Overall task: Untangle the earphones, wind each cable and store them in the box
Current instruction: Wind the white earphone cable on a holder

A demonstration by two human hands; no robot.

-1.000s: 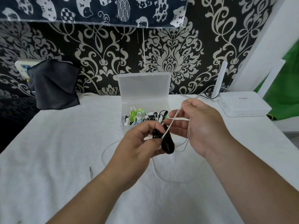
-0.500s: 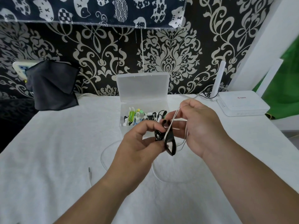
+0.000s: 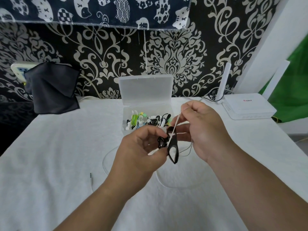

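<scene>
Both hands are up over the worktop, close together, just in front of the box.

Left hand: fingers curled in, thumb and forefinger pinching a black winder. It is a flat, leaf-shaped piece with an opening in it, held on edge with its tip pointing down.

Right hand: thumb and forefinger closed on the white cable, with the other fingers loosely bent below. From that pinch the cable runs taut, down and left across the winder. A few slack turns hang under the right fingers.

The rest of the cable lies on the worktop below and behind both hands in wide loose loops. Its jack plug rests well off to the left of the left hand, nearer the person.

The box is clear plastic and sits just beyond the fingertips, with its lid standing open against the wall. Inside are wound earphones in green, white and black.

Beyond the right hand, well apart from it, is a white router. Far to the left of the left hand, a dark cloth is propped against the patterned wall.
</scene>
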